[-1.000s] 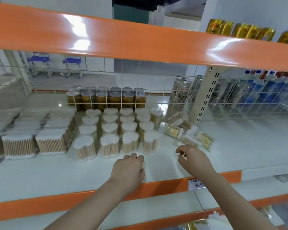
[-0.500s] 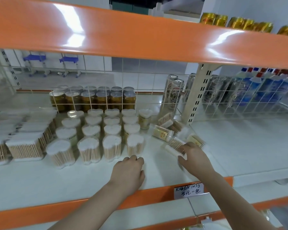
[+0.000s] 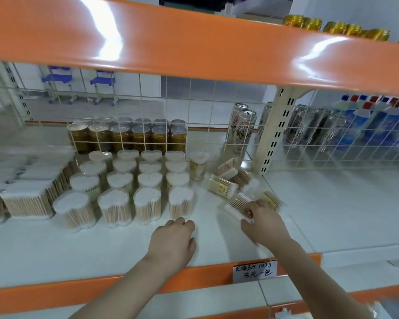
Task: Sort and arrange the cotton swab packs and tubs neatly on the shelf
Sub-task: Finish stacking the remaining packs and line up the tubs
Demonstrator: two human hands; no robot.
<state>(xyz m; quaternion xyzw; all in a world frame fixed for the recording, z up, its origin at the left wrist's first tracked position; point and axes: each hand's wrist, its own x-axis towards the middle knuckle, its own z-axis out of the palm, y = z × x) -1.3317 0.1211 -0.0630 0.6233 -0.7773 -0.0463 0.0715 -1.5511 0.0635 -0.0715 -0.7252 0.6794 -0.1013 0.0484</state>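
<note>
Flat swab pack (image 3: 236,207), pinched in the right hand (image 3: 264,223) grip, may slip and scatter neighbouring loose packs (image 3: 222,187); left hand (image 3: 172,241) rests loosely curled, empty

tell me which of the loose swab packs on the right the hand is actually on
The nearest flat pack, lying closest to the shelf's front edge: the right hand grips its near end. The other loose packs lie behind it, untouched.
</note>
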